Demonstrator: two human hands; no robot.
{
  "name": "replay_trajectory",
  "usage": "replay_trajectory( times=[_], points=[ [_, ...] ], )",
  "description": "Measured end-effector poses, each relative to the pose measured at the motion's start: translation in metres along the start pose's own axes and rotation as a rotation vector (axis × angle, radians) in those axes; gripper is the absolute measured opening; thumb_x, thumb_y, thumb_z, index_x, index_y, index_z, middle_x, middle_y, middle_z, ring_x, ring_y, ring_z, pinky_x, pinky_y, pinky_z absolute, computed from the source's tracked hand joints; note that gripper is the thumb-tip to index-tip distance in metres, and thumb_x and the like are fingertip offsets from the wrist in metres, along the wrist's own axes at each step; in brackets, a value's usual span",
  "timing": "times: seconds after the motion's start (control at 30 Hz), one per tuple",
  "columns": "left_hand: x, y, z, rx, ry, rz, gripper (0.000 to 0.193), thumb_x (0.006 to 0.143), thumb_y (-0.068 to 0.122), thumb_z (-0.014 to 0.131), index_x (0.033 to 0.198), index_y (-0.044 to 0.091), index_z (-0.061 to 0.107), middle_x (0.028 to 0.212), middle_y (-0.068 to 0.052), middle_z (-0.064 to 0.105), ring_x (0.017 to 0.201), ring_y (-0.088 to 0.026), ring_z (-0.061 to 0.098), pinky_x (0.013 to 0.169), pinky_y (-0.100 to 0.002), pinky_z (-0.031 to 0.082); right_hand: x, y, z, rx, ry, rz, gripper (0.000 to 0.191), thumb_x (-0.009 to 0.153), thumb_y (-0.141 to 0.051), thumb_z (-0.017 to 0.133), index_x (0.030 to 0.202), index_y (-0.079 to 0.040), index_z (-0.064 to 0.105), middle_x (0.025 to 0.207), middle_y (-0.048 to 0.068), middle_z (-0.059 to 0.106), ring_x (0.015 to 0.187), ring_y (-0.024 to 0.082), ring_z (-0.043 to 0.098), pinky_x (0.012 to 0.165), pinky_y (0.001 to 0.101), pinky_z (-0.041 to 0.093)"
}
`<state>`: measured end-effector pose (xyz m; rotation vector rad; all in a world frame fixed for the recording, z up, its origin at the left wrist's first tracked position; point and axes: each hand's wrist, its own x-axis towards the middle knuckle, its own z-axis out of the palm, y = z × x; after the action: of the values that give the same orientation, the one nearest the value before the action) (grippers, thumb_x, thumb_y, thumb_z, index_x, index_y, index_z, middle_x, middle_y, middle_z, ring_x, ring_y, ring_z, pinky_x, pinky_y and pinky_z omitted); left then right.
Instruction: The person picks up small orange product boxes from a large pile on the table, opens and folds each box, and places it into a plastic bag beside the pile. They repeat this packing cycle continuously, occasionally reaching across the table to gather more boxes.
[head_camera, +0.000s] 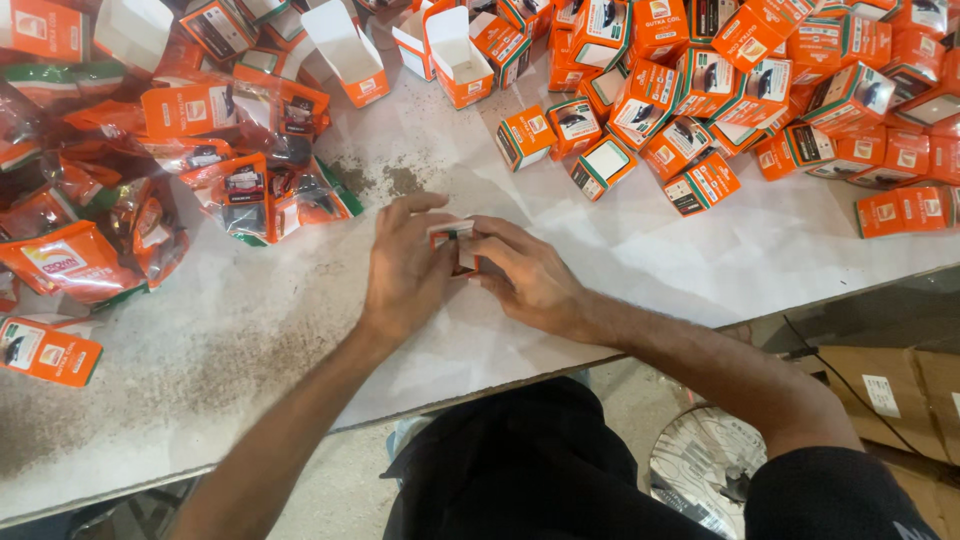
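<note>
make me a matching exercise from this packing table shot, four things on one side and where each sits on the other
Things:
1. small box
2. closed orange boxes
3. plastic pouches
4. open empty boxes

Places:
A. heaped at the table's left
B. piled at the upper right
C. between the left hand and right hand
D. top centre, flaps up

Pairs: 1-C, 2-B, 3-A, 4-D

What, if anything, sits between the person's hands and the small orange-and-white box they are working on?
Nothing visible does. The left hand and right hand both already touch the small box, gripping it from either side above the white table. The piled orange boxes and plastic packets lie apart.
</note>
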<state>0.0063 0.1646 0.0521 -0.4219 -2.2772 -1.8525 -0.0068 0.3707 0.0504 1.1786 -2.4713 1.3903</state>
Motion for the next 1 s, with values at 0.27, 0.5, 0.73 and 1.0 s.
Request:
replay_trajectory(
  times=[0.27, 0.5, 0.73, 1.0],
  points=[
    [-0.013, 0.008, -0.021, 0.439, -0.181, 0.412, 0.039, 0.08, -0.002, 0.074, 0.118, -0.001, 0.065, 0.139, -0.022, 0.063, 0.137, -0.042, 0.057, 0.11, -0.048, 0.053, -0.004, 0.007, 0.001, 0.136, -0.038, 0.138, 0.06, 0.092, 0.001, 0.074, 0.138, -0.01, 0.037, 0.136, 0.015, 0.061, 0.124, 0.036, 0.068, 0.099, 0.0403, 0.059],
    [-0.016, 0.006, -0.015, 0.455, -0.192, 0.437, 0.021, 0.09, 0.01, 0.076, 0.105, 0.003, 0.064, 0.145, -0.019, 0.06, 0.142, -0.042, 0.054, 0.114, -0.047, 0.052, -0.003, 0.001, -0.001, 0.031, -0.049, -0.016, 0.039, 0.091, 0.003, 0.072, 0.123, -0.013, 0.056, 0.146, 0.016, 0.054, 0.123, 0.037, 0.064, 0.098, 0.0414, 0.057],
    [0.007, 0.015, -0.032, 0.583, -0.154, 0.536, 0.029, 0.087, 0.006, 0.074, 0.115, 0.005, 0.067, 0.149, -0.022, 0.051, 0.126, -0.041, 0.057, 0.105, -0.054, 0.048, 0.005, 0.002, -0.026, -0.229, 0.008, -0.109, 0.042, 0.086, 0.002, 0.065, 0.125, -0.013, 0.066, 0.152, 0.018, 0.046, 0.138, 0.039, 0.053, 0.109, 0.0462, 0.051],
    [0.137, -0.023, 0.013, 0.928, 0.069, 0.434, 0.064, 0.075, -0.012, 0.066, 0.137, -0.004, 0.058, 0.131, -0.021, 0.056, 0.096, -0.038, 0.064, 0.074, -0.045, 0.056, 0.009, 0.019, -0.04, -0.395, 0.391, -0.083, 0.063, 0.11, -0.029, 0.069, 0.157, -0.008, 0.034, 0.167, 0.025, 0.024, 0.156, 0.041, 0.025, 0.129, 0.0555, 0.027]
  ],
)
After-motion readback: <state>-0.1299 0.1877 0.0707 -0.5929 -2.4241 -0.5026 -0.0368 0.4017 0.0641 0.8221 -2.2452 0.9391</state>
